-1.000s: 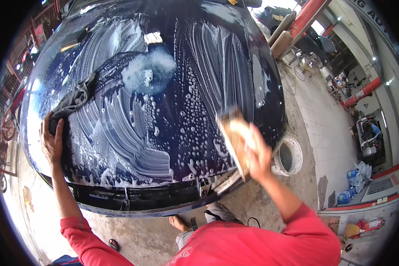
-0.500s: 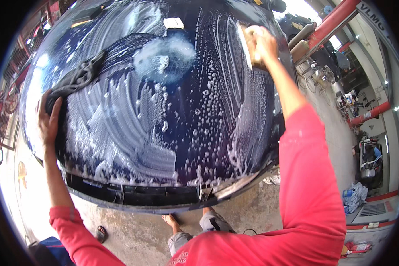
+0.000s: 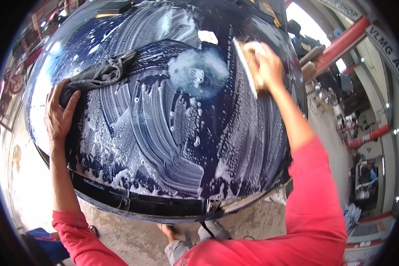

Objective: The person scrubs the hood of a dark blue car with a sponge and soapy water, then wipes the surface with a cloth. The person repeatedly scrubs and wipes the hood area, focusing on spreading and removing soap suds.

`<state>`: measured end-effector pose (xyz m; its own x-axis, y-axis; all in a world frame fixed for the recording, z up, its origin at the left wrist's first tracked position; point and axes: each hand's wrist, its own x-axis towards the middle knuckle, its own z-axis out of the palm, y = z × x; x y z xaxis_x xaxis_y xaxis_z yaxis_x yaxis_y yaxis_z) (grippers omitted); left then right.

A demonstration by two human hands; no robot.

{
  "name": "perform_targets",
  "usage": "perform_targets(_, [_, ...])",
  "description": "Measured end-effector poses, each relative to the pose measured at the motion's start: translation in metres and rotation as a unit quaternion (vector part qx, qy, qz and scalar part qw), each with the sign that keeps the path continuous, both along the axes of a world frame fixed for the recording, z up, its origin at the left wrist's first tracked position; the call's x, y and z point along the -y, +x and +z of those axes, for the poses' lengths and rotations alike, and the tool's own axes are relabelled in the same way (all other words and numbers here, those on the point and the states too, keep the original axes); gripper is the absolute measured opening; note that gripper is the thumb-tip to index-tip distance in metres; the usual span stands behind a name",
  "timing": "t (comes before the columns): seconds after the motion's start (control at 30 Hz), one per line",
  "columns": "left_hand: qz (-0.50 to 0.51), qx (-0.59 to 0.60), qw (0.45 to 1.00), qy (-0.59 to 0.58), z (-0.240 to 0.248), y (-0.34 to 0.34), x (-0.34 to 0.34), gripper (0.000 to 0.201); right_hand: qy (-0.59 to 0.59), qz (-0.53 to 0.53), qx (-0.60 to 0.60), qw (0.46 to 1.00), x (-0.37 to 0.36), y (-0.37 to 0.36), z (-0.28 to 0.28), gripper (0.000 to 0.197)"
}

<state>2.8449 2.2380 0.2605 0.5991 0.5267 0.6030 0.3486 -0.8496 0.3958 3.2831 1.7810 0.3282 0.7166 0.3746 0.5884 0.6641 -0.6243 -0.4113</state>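
A dark blue car hood (image 3: 215, 128) spreads before me, coated with streaked white suds. On its right side my right hand (image 3: 270, 66) grips a long tan sanding block (image 3: 250, 62) with a pale edge, laid against the wet paint. My left hand (image 3: 59, 111) rests at the hood's left edge, fingers spread over the near end of a bunched dark grey cloth (image 3: 99, 74). The cloth lies on the hood, pressed under the fingers rather than gripped. Between the hands is a cloudy pale round patch (image 3: 181, 66) on the paint.
A small white folded pad (image 3: 207, 37) lies on the hood beyond the patch. A dark block (image 3: 114, 7) sits at the far left. Along the hood's near edge runs an open black gap (image 3: 164, 201). A red post (image 3: 341, 42) stands at the right.
My right hand has moved the sanding block leftward across the hood, smearing beads of suds into streaks. The whole view has shifted; my left hand stays at the cloth.
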Motion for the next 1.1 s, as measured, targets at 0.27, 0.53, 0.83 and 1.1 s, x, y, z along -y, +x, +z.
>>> perform_targets(0.27, [0.023, -0.015, 0.999, 0.036, 0.002, -0.001, -0.003, 0.054, -0.022, -0.04, -0.003, 0.999, -0.003, -0.069, -0.011, 0.057])
perform_targets(0.53, [0.025, -0.017, 0.999, 0.04, 0.004, -0.001, 0.0, 0.055, 0.05, 0.124, -0.046, 0.99, 0.082, -0.331, -0.063, 0.06])
perform_targets(0.83, [0.023, -0.014, 0.999, 0.032, 0.0, 0.0, -0.005, 0.054, -0.03, -0.184, 0.001, 0.982, -0.061, 0.108, 0.015, 0.044])
perform_targets(1.1, [0.025, -0.03, 0.998, 0.049, 0.005, -0.003, -0.003, 0.057, 0.101, 0.092, -0.061, 0.989, 0.064, -0.272, -0.051, 0.056])
